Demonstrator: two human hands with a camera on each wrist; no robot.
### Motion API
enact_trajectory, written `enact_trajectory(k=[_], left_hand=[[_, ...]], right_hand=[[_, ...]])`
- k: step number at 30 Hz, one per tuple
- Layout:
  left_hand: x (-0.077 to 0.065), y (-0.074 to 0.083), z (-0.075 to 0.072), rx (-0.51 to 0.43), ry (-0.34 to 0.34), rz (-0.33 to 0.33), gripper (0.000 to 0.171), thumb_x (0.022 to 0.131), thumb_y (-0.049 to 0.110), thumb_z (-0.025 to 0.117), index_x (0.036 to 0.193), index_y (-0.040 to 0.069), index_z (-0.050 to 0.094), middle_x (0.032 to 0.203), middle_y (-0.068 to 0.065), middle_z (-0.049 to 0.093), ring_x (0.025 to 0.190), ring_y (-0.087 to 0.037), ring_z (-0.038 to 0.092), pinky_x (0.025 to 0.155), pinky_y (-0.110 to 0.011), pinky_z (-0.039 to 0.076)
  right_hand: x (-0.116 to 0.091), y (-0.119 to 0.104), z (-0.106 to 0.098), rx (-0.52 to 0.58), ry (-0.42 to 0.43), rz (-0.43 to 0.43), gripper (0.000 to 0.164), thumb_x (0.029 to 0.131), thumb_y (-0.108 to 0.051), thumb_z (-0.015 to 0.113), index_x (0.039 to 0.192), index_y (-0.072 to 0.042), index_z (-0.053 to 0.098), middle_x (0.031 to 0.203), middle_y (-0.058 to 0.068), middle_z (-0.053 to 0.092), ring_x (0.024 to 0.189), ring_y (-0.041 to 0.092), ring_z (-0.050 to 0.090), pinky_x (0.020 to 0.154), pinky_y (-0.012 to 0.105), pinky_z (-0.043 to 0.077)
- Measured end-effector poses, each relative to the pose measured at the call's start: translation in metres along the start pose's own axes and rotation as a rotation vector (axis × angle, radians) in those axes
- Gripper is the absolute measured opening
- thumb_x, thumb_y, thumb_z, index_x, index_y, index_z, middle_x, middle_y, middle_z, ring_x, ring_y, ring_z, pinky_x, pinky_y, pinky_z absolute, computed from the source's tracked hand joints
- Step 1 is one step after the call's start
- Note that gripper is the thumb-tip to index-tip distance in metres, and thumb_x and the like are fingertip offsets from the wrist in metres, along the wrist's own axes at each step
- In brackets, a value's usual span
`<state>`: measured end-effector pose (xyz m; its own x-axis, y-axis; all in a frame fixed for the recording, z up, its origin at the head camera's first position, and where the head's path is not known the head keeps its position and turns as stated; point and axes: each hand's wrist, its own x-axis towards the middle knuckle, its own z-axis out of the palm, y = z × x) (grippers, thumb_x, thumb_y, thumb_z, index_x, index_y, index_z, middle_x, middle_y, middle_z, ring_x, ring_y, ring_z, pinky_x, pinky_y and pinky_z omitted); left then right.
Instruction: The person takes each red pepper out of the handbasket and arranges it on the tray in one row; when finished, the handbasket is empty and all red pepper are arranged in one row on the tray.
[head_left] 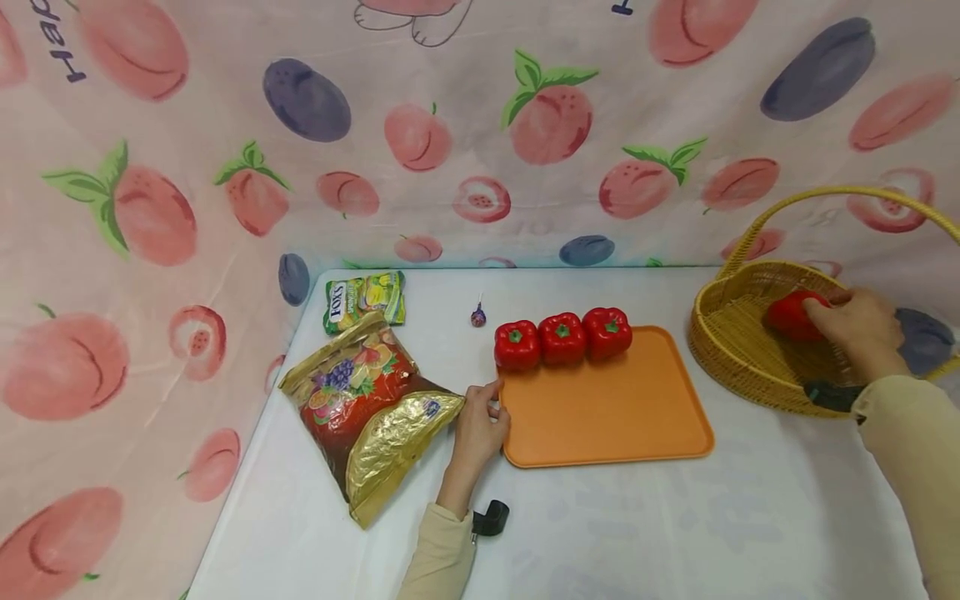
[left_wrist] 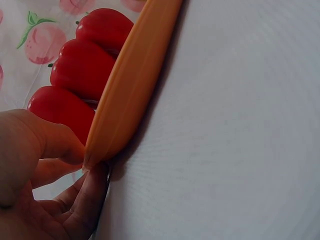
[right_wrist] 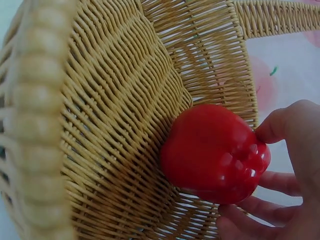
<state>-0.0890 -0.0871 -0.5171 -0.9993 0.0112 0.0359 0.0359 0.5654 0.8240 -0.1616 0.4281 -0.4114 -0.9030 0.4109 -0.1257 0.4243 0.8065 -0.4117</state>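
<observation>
In the head view, my right hand (head_left: 862,329) reaches into the wicker basket (head_left: 708,354) and grips a red bell pepper (head_left: 793,315). The right wrist view shows thumb and fingers around one end of this pepper (right_wrist: 210,150), close over the woven inside. My left hand (head_left: 480,427) pinches the left edge of an orange tray (head_left: 600,417); in the left wrist view its thumb and fingers meet at the tray's rim (left_wrist: 132,82). Along the tray's back left edge stand three more red bell peppers (head_left: 562,337) in a row, stems up.
Left of the tray lies a large red and gold packet (head_left: 360,408), its corner right by my left hand. Behind it is a green candy bag (head_left: 365,300), with a lollipop (head_left: 478,315) to its right. The basket's tall handle (head_left: 825,193) arches over its opening. Fruit-printed cloth hangs behind.
</observation>
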Motion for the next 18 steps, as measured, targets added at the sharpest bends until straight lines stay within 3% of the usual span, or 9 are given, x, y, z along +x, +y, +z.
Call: enact_trajectory(k=[7,14,18], left_hand=[[0.001,-0.002,0.0,0.008,-0.003,0.002,0.046,0.085,0.001,0.064,0.131,0.003,0.062,0.106,-0.013,0.058,0.074,-0.013,0.058,0.065,-0.026,0.047],[0.0,-0.003,0.0,0.013,-0.006,-0.002,0.046,0.085,0.001,0.064,0.131,0.003,0.062,0.107,-0.012,0.058,0.075,-0.012,0.058,0.066,-0.026,0.047],[0.0,-0.003,-0.001,0.005,-0.006,0.001,0.046,0.085,0.001,0.064,0.131,0.002,0.062,0.107,-0.012,0.058,0.075,-0.012,0.058,0.064,-0.026,0.047]], right_hand=[[-0.002,0.005,-0.005,-0.004,-0.018,-0.029,0.067,0.095,-0.05,0.043,0.119,0.012,0.049,0.114,0.039,0.048,0.096,0.055,0.048,0.07,0.06,0.041],[-0.002,0.01,-0.006,0.006,-0.065,-0.025,0.071,0.095,-0.051,0.041,0.124,0.014,0.046,0.116,0.041,0.046,0.098,0.056,0.046,0.072,0.06,0.04],[-0.003,0.014,-0.005,0.004,-0.083,-0.042,0.068,0.095,-0.048,0.041,0.118,0.015,0.047,0.107,0.04,0.05,0.091,0.053,0.049,0.066,0.052,0.042]])
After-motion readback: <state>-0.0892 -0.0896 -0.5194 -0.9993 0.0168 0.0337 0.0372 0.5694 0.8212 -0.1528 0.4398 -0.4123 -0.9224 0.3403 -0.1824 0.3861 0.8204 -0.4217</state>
